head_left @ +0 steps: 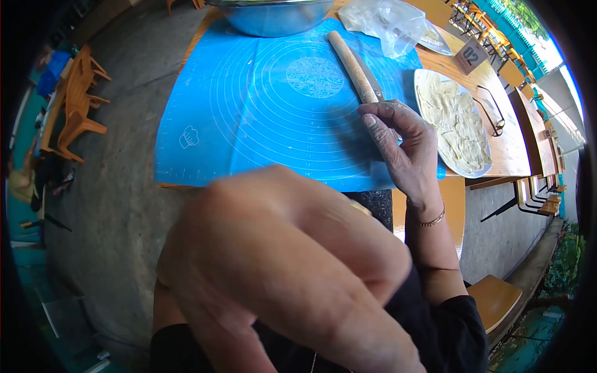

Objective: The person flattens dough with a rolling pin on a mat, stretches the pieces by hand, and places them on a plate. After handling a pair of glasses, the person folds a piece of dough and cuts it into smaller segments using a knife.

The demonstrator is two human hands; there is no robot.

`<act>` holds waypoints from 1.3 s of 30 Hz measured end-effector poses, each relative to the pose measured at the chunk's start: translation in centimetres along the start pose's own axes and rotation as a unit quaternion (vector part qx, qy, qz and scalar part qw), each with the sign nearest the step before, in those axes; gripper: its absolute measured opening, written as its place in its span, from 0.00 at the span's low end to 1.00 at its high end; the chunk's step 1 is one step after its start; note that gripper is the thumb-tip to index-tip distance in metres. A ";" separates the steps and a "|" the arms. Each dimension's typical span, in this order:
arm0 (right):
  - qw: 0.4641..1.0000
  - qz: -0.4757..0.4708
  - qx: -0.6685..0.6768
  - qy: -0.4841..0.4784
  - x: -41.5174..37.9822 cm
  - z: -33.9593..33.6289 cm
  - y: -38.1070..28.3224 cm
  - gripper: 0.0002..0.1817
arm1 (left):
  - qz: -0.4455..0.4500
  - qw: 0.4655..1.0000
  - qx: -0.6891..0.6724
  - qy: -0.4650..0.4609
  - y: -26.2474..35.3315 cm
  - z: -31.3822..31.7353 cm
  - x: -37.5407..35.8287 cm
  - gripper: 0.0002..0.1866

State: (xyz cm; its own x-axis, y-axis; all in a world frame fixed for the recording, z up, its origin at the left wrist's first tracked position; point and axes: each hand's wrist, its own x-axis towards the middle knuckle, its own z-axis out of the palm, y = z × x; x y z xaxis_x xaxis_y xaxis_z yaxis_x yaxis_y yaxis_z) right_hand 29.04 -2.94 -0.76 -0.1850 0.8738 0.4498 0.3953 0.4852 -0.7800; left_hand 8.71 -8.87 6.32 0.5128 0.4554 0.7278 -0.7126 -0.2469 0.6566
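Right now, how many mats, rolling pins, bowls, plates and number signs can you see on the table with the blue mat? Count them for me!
Mat: 1
Rolling pin: 1
Bowl: 1
Plates: 2
Number sign: 1
Total: 6

Mat [261, 124] on desk [511, 149]. Bowl [277, 20] at mat's far edge, left of rolling pin [351, 65]; pin on mat's right half. Plastic bag [385, 28] at far right corner. Dough [454, 118] on plate [487, 164], right of pin; number stand [471, 57] behind plate.
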 end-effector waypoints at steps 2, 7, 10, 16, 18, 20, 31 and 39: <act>1.000 -0.002 0.005 -0.004 0.0 0.2 0.0 0.10 | 0.009 0.989 -0.107 -0.105 -0.4 -0.1 0.1 0.14; 1.000 0.008 0.014 -0.009 0.0 0.2 -0.3 0.09 | 0.050 0.983 -0.132 -0.117 -1.7 1.7 -0.4 0.12; 1.000 -0.002 0.008 -0.001 0.0 0.3 -0.1 0.09 | 0.064 0.983 -0.124 -0.121 -2.2 2.0 -0.6 0.12; 1.000 -0.004 0.019 0.004 -0.1 0.1 0.0 0.09 | 0.093 0.986 -0.079 -0.116 -2.2 1.8 -1.4 0.12; 1.000 -0.006 0.025 0.014 -0.1 0.1 -0.1 0.09 | 0.126 0.986 -0.025 -0.105 -1.9 1.9 -1.9 0.12; 1.000 -0.012 0.015 0.014 -0.1 -0.1 -0.1 0.09 | 0.156 0.984 0.082 -0.037 -1.0 2.2 -1.6 0.11; 0.998 0.009 0.061 0.034 -1.0 -2.0 -1.4 0.09 | 0.089 0.644 0.736 -0.188 -0.7 7.0 3.8 0.11; 0.980 -0.002 0.069 0.185 -1.6 -10.5 0.1 0.12 | 0.010 0.626 0.760 -0.174 -4.2 3.8 3.5 0.05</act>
State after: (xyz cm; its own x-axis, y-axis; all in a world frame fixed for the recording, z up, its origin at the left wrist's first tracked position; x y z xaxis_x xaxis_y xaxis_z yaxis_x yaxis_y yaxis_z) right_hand 38.88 -4.67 2.98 0.1623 0.8122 0.5604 0.2658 0.5109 -0.8175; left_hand 15.32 -9.49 6.88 0.7729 0.2909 0.5639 0.4234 -0.8984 -0.1168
